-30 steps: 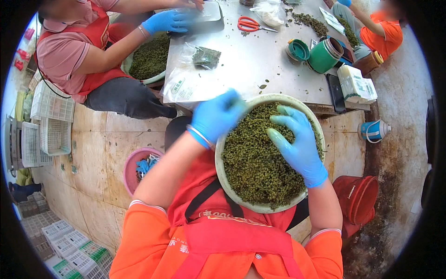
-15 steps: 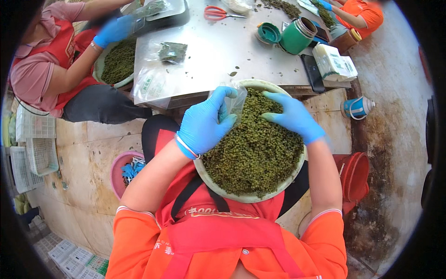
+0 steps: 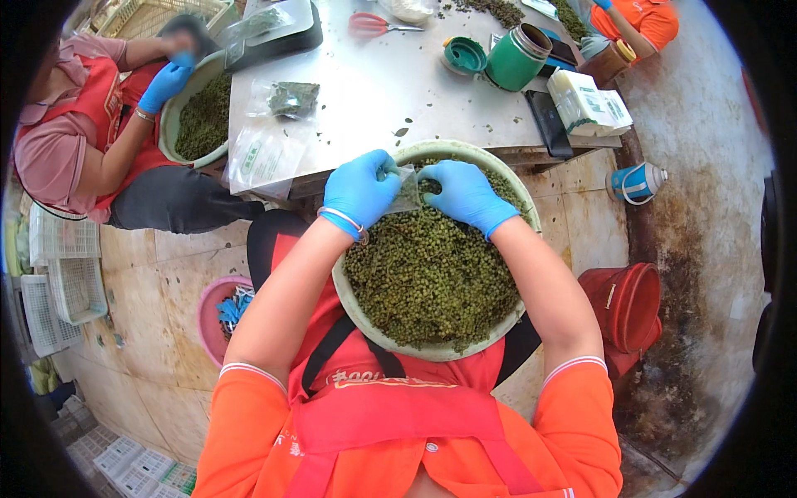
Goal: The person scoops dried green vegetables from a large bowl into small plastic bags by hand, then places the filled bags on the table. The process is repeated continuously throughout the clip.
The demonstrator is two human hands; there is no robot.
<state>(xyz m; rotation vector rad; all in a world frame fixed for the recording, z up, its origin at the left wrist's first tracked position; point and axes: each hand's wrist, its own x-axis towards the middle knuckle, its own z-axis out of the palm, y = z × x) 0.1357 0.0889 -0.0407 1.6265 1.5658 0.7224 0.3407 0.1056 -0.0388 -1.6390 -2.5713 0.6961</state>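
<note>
A pale round basin (image 3: 531,217) sits on my lap, heaped with small green peppercorns (image 3: 432,278). My left hand (image 3: 363,187), in a blue glove, pinches a small clear plastic bag (image 3: 405,197) over the basin's far left part. Close beside the bag's mouth is my right hand (image 3: 466,197), also gloved in blue. Its fingers are curled together, with the tips right at the bag and low over the peppercorns. What lies between those fingertips is hidden.
Ahead, a metal table (image 3: 374,100) holds a filled bag (image 3: 292,100), empty bags (image 3: 264,158), red scissors (image 3: 378,25), a green jar (image 3: 516,58) and a phone (image 3: 548,124). Coworkers sit left and far right. A pink basin (image 3: 217,311) and red bucket (image 3: 624,303) flank me.
My right hand has moved left to the bag, its spread fingers drawing together. My left hand keeps the bag, now lower over the basin. The view has shifted slightly.
</note>
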